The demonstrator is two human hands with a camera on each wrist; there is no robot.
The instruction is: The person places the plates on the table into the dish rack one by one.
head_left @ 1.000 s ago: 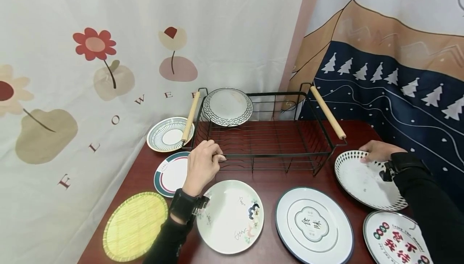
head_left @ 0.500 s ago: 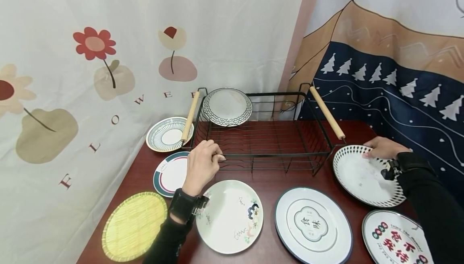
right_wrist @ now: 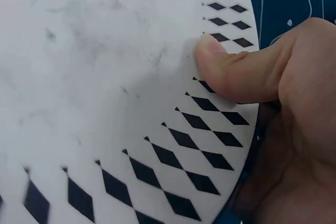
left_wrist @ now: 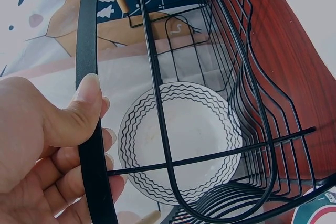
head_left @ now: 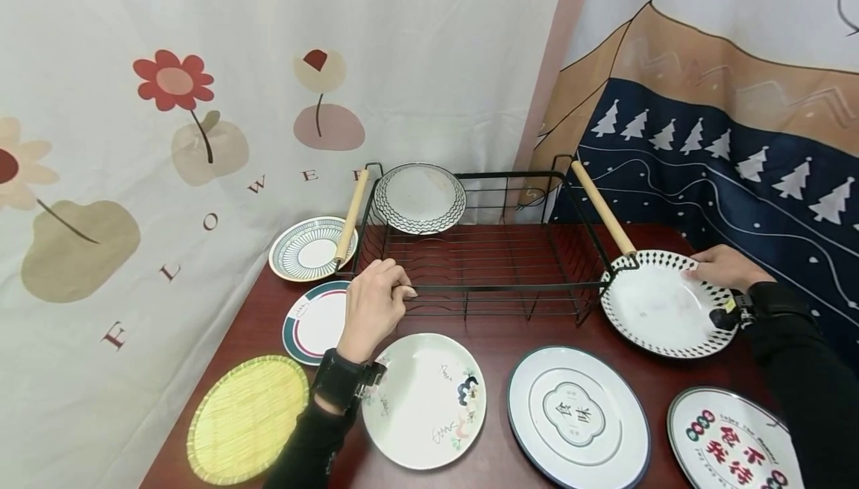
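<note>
My left hand [head_left: 377,303] grips the front top rail of a black wire dish rack [head_left: 503,288]; in the left wrist view the thumb lies on the flat rail and the fingers curl behind it. With my right hand [head_left: 731,269] I pinch the edge of a white plate [head_left: 664,306] with a black diamond rim, thumb on its upper face. That plate is at the rack's right end, its left edge behind the rack's corner wire. Whether it touches the table is unclear. A plate with a wavy-line rim [head_left: 420,198] leans upright at the rack's left end.
On the red-brown table lie a floral plate [head_left: 423,403], a blue-rimmed plate [head_left: 624,429], a plate with red characters [head_left: 731,437], a yellow woven mat [head_left: 248,422], a green-banded plate [head_left: 322,321] and a line-patterned dish [head_left: 312,249]. Wooden handles [head_left: 604,206] top the rack's ends.
My right hand has raised the diamond-rimmed plate and brought it left, away from the red-character plate and up to the rack's right end. The left hand stays on the rail.
</note>
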